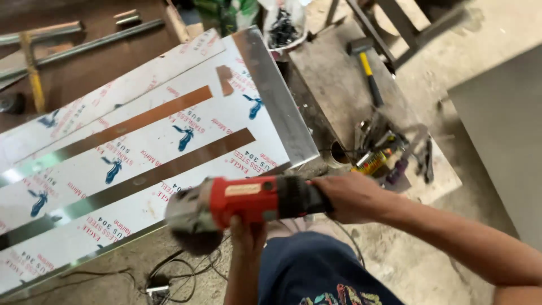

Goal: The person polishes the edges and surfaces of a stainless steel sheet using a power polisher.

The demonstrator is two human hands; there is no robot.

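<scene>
Both hands on the red angle grinder [243, 203], right hand [344, 196] wrapped round its black rear, left hand [247, 230] gripping beneath, film-covered steel sheet [169, 141] just beside, hammer [368, 68] well apart

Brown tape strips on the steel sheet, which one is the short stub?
The small brown tape piece near the sheet's far bare-metal edge. The other two, the upper strip and the lower, darker strip, run long across the film-covered sheet.

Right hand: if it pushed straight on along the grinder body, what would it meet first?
The right hand points left along the red angle grinder; past its blurred disc comes probably the film-covered steel sheet's near edge, though depth is unclear.
</scene>
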